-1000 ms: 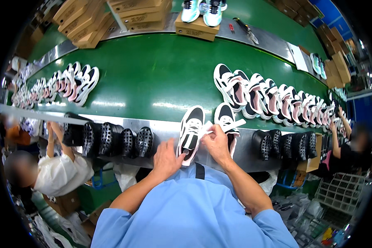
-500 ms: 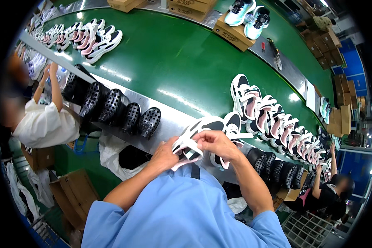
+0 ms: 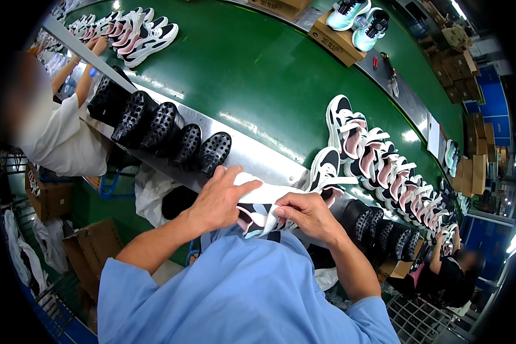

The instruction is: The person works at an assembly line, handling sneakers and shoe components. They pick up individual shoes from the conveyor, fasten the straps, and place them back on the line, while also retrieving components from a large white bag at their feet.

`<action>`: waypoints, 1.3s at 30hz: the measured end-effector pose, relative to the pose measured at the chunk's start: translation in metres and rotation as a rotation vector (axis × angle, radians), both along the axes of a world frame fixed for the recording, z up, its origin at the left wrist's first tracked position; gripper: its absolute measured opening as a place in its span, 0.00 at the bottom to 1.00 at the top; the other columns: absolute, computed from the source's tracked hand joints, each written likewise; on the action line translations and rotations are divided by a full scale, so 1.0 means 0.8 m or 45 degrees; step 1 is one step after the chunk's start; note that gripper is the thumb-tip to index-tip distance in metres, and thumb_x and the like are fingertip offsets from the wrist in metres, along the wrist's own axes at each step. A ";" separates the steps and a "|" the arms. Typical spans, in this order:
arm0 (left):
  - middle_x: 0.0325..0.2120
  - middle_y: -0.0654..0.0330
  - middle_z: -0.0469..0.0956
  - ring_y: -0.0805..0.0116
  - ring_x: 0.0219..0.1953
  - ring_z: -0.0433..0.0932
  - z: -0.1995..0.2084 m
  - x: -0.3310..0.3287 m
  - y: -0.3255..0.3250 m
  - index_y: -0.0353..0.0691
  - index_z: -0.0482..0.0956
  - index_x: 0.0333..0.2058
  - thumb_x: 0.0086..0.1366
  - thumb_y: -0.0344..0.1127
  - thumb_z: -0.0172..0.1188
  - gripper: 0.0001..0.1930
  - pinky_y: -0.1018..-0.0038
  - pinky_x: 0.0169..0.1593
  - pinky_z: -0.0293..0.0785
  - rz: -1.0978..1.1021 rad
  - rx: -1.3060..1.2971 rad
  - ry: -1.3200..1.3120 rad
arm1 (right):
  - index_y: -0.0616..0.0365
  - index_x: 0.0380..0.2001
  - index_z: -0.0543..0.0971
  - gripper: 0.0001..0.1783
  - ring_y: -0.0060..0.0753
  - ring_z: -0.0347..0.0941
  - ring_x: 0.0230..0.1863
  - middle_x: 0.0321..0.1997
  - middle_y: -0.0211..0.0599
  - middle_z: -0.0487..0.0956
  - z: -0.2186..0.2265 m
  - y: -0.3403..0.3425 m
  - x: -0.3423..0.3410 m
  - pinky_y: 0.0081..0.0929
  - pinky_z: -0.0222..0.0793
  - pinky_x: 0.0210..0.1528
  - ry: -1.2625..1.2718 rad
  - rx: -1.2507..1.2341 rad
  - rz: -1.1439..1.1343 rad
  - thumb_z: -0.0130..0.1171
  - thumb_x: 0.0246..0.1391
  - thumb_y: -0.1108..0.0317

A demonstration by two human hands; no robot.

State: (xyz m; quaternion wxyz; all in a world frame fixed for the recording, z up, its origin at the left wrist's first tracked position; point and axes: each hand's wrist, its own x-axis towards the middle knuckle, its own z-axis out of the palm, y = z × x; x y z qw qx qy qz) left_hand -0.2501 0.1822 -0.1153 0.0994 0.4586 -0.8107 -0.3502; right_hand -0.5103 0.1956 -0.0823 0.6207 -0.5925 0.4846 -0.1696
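A white, black and pink sneaker (image 3: 272, 194) is held close to my body, tipped so its white sole faces away from me. My left hand (image 3: 221, 196) is closed around one end of it, thumb lying along the white sole. With thumb and fingers together, my right hand (image 3: 308, 214) pinches a white strap (image 3: 272, 219) on the sneaker's upper. Just beyond my right hand another sneaker (image 3: 325, 170) of the same kind sits at the metal edge, its loose white strap sticking out to the right.
Black perforated shoe lasts (image 3: 214, 153) line the metal ledge (image 3: 264, 150) at left; more (image 3: 378, 229) stand at right. Sneakers (image 3: 384, 163) run in a row along the green belt (image 3: 241, 74). A carton (image 3: 337, 43) bears two light-blue shoes. Co-workers sit at both sides.
The sneaker has been turned over from its upper facing up, so its white sole now shows. My left hand has shifted its hold; my right hand has moved slightly lower.
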 end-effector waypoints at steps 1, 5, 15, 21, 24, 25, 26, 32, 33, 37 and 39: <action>0.56 0.49 0.72 0.42 0.52 0.70 -0.002 0.001 -0.003 0.50 0.81 0.59 0.48 0.25 0.70 0.35 0.58 0.57 0.72 -0.031 -0.073 0.032 | 0.63 0.36 0.84 0.10 0.24 0.76 0.28 0.26 0.35 0.81 -0.004 0.000 0.003 0.27 0.72 0.33 0.006 -0.034 -0.003 0.65 0.65 0.65; 0.55 0.49 0.72 0.45 0.50 0.70 -0.002 0.001 -0.015 0.50 0.82 0.57 0.48 0.25 0.70 0.33 0.59 0.56 0.72 -0.135 -0.200 0.035 | 0.62 0.36 0.84 0.10 0.26 0.74 0.26 0.26 0.36 0.81 -0.005 -0.006 0.008 0.30 0.70 0.31 0.078 -0.109 0.096 0.66 0.64 0.65; 0.55 0.51 0.72 0.48 0.50 0.70 0.017 -0.006 -0.023 0.52 0.82 0.57 0.48 0.28 0.71 0.33 0.60 0.55 0.73 -0.257 -0.113 0.020 | 0.64 0.32 0.82 0.14 0.28 0.73 0.24 0.23 0.40 0.80 -0.004 -0.025 0.024 0.33 0.69 0.30 0.250 0.033 0.213 0.71 0.59 0.63; 0.53 0.45 0.76 0.41 0.54 0.75 0.005 -0.003 0.004 0.50 0.75 0.64 0.54 0.30 0.66 0.35 0.56 0.58 0.73 0.111 0.441 -0.174 | 0.66 0.33 0.82 0.12 0.20 0.73 0.27 0.25 0.35 0.81 -0.015 -0.008 0.013 0.26 0.69 0.30 0.427 -0.083 -0.055 0.70 0.59 0.66; 0.53 0.38 0.80 0.36 0.56 0.77 -0.061 0.010 0.040 0.44 0.67 0.69 0.62 0.43 0.64 0.36 0.53 0.62 0.71 0.371 0.757 -0.079 | 0.67 0.37 0.81 0.12 0.24 0.74 0.29 0.28 0.40 0.81 -0.031 0.028 -0.003 0.27 0.73 0.33 0.405 -0.150 -0.462 0.69 0.58 0.68; 0.53 0.38 0.80 0.38 0.58 0.77 -0.071 -0.003 0.045 0.41 0.67 0.68 0.63 0.42 0.64 0.35 0.53 0.62 0.71 0.455 0.790 -0.004 | 0.67 0.39 0.79 0.14 0.26 0.75 0.30 0.30 0.41 0.81 -0.051 0.040 -0.007 0.28 0.74 0.34 0.433 -0.160 -0.507 0.71 0.57 0.67; 0.53 0.37 0.80 0.36 0.56 0.78 -0.090 -0.015 0.052 0.41 0.67 0.68 0.64 0.42 0.62 0.34 0.51 0.61 0.71 0.534 0.796 0.056 | 0.66 0.41 0.78 0.18 0.28 0.76 0.30 0.31 0.41 0.80 -0.062 0.046 -0.008 0.29 0.75 0.35 0.454 -0.171 -0.540 0.73 0.55 0.66; 0.49 0.33 0.81 0.31 0.53 0.79 -0.148 -0.076 0.022 0.36 0.68 0.63 0.65 0.39 0.57 0.29 0.47 0.59 0.72 0.769 0.915 0.032 | 0.56 0.38 0.75 0.15 0.47 0.78 0.34 0.36 0.41 0.75 -0.128 0.020 0.049 0.44 0.76 0.34 0.795 -1.002 -0.376 0.71 0.51 0.67; 0.49 0.33 0.81 0.31 0.53 0.79 -0.165 -0.076 0.021 0.36 0.68 0.63 0.65 0.39 0.57 0.29 0.47 0.59 0.72 0.741 0.903 0.022 | 0.54 0.37 0.75 0.13 0.48 0.78 0.34 0.34 0.40 0.73 -0.143 0.016 0.046 0.46 0.75 0.33 0.796 -1.089 -0.361 0.69 0.52 0.69; 0.47 0.34 0.82 0.33 0.52 0.80 -0.161 -0.082 0.009 0.35 0.71 0.61 0.65 0.40 0.59 0.27 0.51 0.58 0.74 0.766 0.795 0.058 | 0.54 0.36 0.75 0.10 0.48 0.78 0.35 0.34 0.40 0.75 -0.153 0.018 0.035 0.45 0.75 0.33 0.760 -1.043 -0.566 0.66 0.53 0.72; 0.44 0.39 0.83 0.41 0.50 0.82 -0.108 -0.096 -0.003 0.35 0.74 0.57 0.64 0.39 0.63 0.25 0.55 0.55 0.76 0.770 0.916 0.004 | 0.56 0.40 0.77 0.09 0.49 0.78 0.39 0.37 0.42 0.76 -0.143 0.039 0.026 0.45 0.76 0.39 0.709 -0.945 -0.597 0.65 0.56 0.71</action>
